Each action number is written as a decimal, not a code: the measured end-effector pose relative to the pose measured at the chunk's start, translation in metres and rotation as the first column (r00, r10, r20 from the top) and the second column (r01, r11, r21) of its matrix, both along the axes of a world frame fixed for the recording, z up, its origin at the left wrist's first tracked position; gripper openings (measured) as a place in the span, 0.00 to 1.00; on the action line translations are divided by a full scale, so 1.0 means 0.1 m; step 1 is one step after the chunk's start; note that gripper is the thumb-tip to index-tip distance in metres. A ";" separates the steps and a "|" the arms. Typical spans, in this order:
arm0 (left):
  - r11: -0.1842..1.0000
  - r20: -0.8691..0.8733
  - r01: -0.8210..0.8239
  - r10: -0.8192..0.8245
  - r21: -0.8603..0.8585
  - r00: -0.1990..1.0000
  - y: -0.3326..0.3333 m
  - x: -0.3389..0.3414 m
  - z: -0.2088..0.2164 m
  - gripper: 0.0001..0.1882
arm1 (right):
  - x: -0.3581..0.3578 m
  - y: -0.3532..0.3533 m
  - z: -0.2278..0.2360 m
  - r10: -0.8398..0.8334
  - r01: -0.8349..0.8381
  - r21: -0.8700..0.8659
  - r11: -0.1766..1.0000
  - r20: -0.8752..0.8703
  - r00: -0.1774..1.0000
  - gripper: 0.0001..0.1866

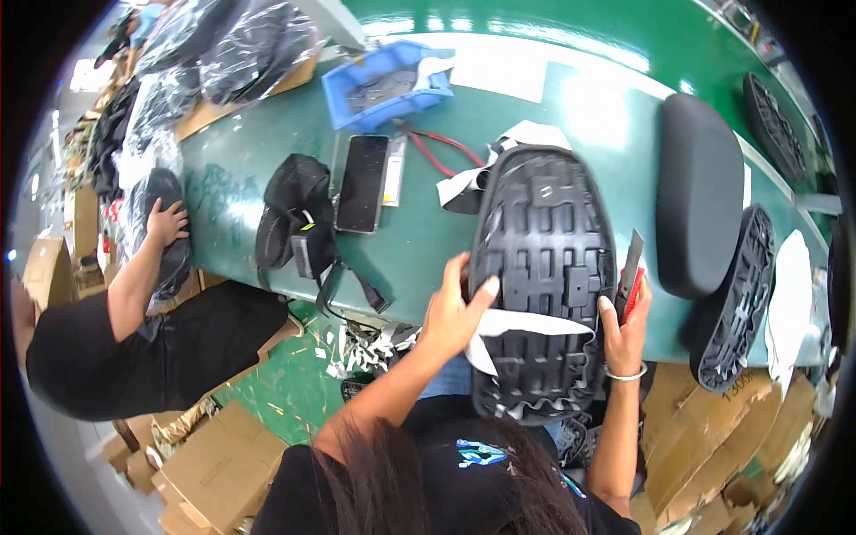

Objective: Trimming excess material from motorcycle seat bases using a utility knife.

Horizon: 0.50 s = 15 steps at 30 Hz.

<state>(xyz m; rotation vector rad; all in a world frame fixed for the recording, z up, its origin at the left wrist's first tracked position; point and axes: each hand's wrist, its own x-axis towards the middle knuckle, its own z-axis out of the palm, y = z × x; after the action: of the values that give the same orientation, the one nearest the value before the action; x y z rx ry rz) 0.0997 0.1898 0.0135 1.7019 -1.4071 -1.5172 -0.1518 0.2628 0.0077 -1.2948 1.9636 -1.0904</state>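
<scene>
A black oblong cushion (546, 241) is tilted up over the table's near edge, its ribbed plastic back facing me. My left hand (456, 310) grips its left rim, thumb on the ribbed face. My right hand (626, 328) is closed round a red utility knife (634, 290) with the blade out, pointing away from me. The right thumb rests against the cushion's right rim. A white strip (539, 322) crosses the lower part of the back, and its left end hangs loose. More white material (533, 135) shows behind the cushion's top.
On the green table (419, 259) lie a phone (362, 183), a black strapped pouch (299, 214), red-handled pliers (437, 152) and a blue bin (388, 85). Finished-looking cushions (700, 196) stand right. At left, a co-worker's hand (166, 223) touches a wrapped black piece. Cardboard boxes (223, 464) stand below.
</scene>
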 end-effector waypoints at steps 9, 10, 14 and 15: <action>0.781 0.471 0.432 -0.203 -0.451 0.859 0.42 -0.75 0.24 0.14 | 0.26 -0.45 0.18 0.408 -0.397 0.118 0.910 -0.087 0.909 0.32; 0.731 0.495 0.488 -0.234 -0.477 0.837 0.42 -0.78 0.18 0.12 | 0.20 -0.36 0.17 0.350 -0.350 0.021 0.937 -0.125 0.929 0.28; 0.610 0.579 0.629 -0.317 -0.482 0.751 0.33 -0.69 0.15 0.11 | -0.13 0.12 0.44 0.317 -0.272 0.239 0.932 -0.173 0.933 0.22; 0.618 0.553 0.631 -0.352 -0.469 0.755 0.28 -0.66 0.16 0.11 | -0.17 0.23 0.56 0.340 -0.292 0.249 0.924 -0.179 0.923 0.22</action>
<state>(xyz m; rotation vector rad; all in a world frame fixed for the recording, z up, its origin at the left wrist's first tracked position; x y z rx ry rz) 0.0336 0.2179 0.0300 1.2533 -2.4568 -0.7101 -0.1690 0.2854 0.0642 -1.5945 1.8735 -0.5783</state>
